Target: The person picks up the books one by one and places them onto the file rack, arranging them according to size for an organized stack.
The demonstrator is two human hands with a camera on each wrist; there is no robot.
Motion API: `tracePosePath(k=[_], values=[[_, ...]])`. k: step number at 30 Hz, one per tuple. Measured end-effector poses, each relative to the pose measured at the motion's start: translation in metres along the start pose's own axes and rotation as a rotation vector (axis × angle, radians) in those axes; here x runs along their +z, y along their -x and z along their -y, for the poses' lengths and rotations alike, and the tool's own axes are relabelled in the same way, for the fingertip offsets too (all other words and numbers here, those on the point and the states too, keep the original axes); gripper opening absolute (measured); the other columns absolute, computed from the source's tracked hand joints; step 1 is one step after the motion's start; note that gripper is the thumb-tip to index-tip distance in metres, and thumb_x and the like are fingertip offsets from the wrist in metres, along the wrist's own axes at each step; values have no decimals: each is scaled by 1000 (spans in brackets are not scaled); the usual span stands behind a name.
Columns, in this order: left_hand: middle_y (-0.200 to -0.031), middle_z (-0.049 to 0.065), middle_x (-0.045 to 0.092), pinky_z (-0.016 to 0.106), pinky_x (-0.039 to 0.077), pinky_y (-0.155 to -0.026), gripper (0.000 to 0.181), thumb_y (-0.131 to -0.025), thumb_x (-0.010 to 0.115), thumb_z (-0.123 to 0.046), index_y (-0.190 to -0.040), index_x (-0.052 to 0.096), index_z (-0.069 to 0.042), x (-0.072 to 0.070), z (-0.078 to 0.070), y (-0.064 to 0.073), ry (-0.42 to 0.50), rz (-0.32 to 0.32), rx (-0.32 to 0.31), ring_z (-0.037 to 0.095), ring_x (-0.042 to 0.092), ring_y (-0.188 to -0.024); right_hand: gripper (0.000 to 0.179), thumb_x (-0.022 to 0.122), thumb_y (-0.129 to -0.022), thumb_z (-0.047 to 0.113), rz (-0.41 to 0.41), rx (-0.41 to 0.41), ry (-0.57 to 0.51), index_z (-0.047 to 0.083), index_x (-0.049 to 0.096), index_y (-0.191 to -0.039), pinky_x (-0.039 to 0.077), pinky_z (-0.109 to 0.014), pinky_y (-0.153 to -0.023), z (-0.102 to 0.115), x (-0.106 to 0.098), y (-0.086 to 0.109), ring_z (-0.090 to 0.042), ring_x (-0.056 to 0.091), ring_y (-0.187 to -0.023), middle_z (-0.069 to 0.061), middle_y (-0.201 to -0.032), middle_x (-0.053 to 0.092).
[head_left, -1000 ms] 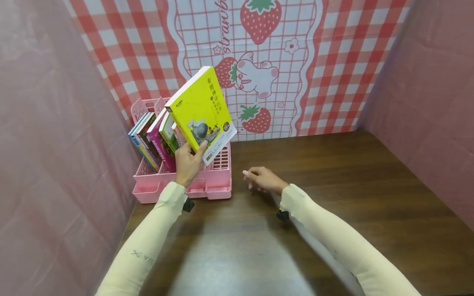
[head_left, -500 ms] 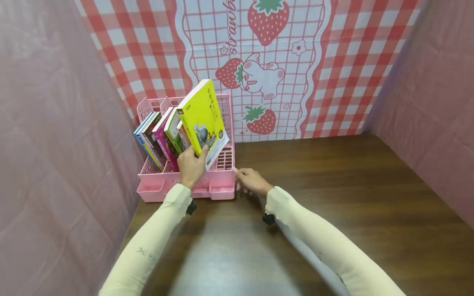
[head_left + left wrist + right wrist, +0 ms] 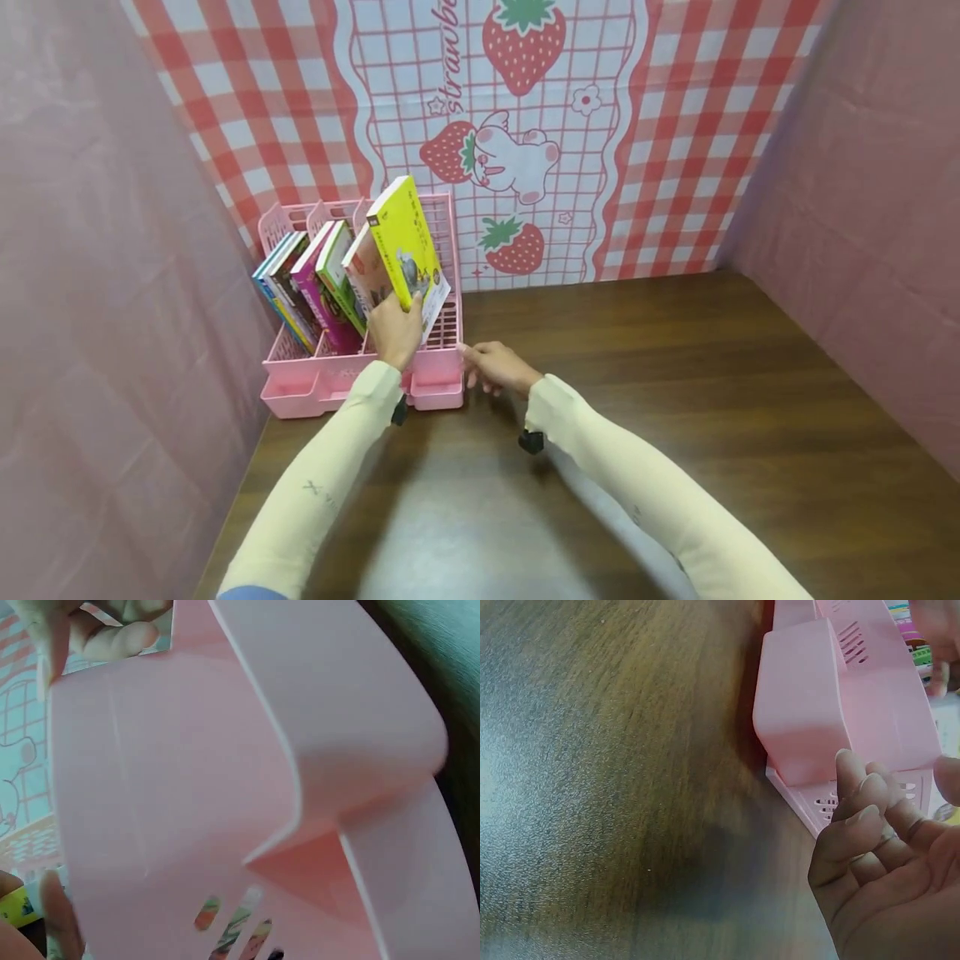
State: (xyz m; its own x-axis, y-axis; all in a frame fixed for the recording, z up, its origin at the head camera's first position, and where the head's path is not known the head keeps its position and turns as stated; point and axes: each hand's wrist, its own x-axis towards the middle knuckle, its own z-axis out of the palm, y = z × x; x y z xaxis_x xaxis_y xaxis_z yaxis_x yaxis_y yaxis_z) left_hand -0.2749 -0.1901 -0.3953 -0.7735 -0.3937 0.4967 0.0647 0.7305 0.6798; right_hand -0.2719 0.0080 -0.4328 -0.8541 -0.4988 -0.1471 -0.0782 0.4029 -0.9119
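My left hand (image 3: 396, 332) grips a thick yellow book (image 3: 414, 237) by its lower spine, thumb on the front cover. Tilted, the book stands over the right compartment of a pink plastic book rack (image 3: 435, 367), beside a book with a brownish cover (image 3: 367, 271). At the rack's front right corner my right hand (image 3: 497, 367) holds on, its thumb at the upper edge and its curled fingers along the side. The right wrist view shows these fingers (image 3: 859, 825) close to the rack's small front box (image 3: 799, 701). The left wrist view shows mainly the rack's front wall (image 3: 172, 772).
Several books lean in the rack's other compartments, among them a purple book (image 3: 322, 300) and a green-and-white book (image 3: 339, 279). The rack sits at the left of a brown wooden table (image 3: 637, 375). Behind hangs a strawberry-print cloth (image 3: 525, 100); pink curtains (image 3: 847, 217) flank both sides.
The yellow book has come down toward the rack's right compartment and turned more spine-on. My right hand has moved left from over the table to the rack's corner.
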Motion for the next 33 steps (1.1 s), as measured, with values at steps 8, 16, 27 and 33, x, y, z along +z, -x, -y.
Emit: tracePosePath(k=[8, 16, 27, 33], values=[[-97, 28, 71, 55, 50, -83, 37, -99, 69, -31, -105, 69, 6, 9, 4, -7, -74, 95, -104, 47, 66, -92, 54, 49, -108, 46, 19, 13, -11, -3, 68, -108, 39, -24, -43, 8, 6, 1, -12, 47, -49, -10, -75, 69], [-89, 23, 72, 49, 53, -73, 31, -96, 66, -27, -99, 70, 4, 8, 2, -14, -48, 141, -132, 39, 66, -81, 54, 49, -108, 47, 38, -1, -5, -3, 69, -111, 39, -22, -44, 11, 5, 1, -11, 47, -50, -32, -98, 69], [-92, 28, 71, 53, 52, -81, 25, -95, 65, -19, -98, 68, 5, 13, 10, -10, -44, 63, -76, 46, 66, -87, 51, 51, -107, 45, 15, 7, 29, -2, 69, -109, 40, -23, -44, 15, 6, 1, -11, 48, -50, -23, -88, 71], [-91, 26, 71, 52, 54, -77, 30, -96, 71, -23, -100, 68, 6, 10, 12, -11, -61, 83, 8, 45, 68, -84, 54, 56, -105, 48, -14, 12, 87, -4, 68, -108, 43, -26, -47, 14, -1, 1, -12, 49, -52, -15, -79, 70]])
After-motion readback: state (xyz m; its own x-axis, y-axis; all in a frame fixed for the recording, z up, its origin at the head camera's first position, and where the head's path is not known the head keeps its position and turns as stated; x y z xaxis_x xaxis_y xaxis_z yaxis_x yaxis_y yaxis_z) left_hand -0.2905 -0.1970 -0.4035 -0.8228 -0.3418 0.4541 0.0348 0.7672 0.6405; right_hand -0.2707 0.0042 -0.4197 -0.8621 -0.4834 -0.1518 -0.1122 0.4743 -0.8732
